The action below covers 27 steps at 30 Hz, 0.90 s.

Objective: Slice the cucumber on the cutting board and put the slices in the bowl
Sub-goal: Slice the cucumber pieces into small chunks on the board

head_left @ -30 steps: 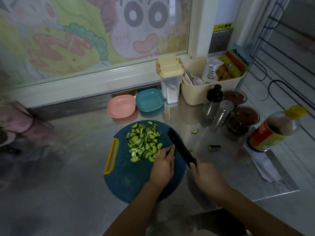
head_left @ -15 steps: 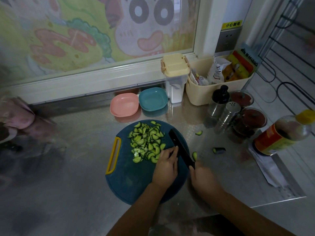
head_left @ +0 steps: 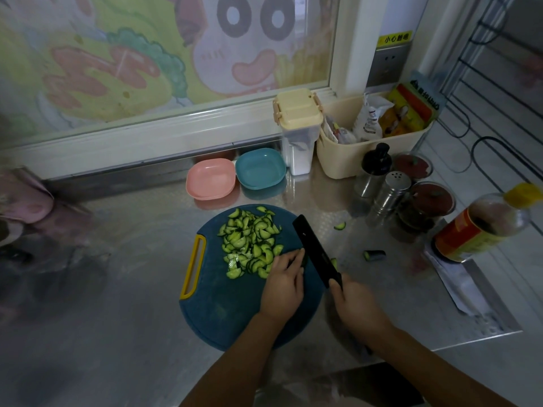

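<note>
A round dark-blue cutting board (head_left: 223, 312) with a yellow handle lies on the steel counter. A pile of green cucumber slices (head_left: 249, 239) covers its far half. My left hand (head_left: 283, 283) rests on the board beside the pile, fingertips curled down onto a small dark cucumber piece (head_left: 304, 261) right against the blade. My right hand (head_left: 355, 306) grips the handle of a black knife (head_left: 314, 251), whose blade points away over the board's right edge. An empty pink bowl (head_left: 211, 179) and an empty blue bowl (head_left: 260, 168) stand behind the board.
Stray cucumber bits (head_left: 340, 225) and a cucumber end (head_left: 374, 255) lie on the counter right of the board. Further right stand shakers (head_left: 389, 192), lidded jars (head_left: 426, 201) and a sauce bottle (head_left: 476, 227). A cream basket (head_left: 367, 154) and a lidded canister (head_left: 298, 133) stand at the back.
The knife and both hands stay at the board's right side with only small shifts. The view has drifted slightly.
</note>
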{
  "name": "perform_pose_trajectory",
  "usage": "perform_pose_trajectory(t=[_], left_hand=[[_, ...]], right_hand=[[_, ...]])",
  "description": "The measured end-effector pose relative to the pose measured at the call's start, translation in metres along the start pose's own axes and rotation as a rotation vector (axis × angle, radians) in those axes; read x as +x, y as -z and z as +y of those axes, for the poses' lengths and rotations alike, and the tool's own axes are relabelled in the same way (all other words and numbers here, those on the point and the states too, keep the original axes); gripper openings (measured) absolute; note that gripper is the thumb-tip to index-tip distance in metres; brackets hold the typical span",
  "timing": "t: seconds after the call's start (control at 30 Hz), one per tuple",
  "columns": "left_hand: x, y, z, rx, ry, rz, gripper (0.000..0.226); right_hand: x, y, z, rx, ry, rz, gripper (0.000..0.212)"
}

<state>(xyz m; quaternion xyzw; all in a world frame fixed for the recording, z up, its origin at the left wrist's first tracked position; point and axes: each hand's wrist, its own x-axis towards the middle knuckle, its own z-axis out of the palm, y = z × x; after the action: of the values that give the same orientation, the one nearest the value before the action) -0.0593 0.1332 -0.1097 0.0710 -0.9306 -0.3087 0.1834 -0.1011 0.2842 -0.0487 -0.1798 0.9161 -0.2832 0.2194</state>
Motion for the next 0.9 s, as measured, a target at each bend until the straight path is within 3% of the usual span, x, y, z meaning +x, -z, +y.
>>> perform_pose_trajectory(t=[0.9], left_hand=[[-0.0007, -0.0011, -0.0005, -0.032, 0.014, 0.043, 0.038]], right_hand=[[-0.0020, 0.0008, -0.0006, -0.082, 0.013, -0.018, 0.029]])
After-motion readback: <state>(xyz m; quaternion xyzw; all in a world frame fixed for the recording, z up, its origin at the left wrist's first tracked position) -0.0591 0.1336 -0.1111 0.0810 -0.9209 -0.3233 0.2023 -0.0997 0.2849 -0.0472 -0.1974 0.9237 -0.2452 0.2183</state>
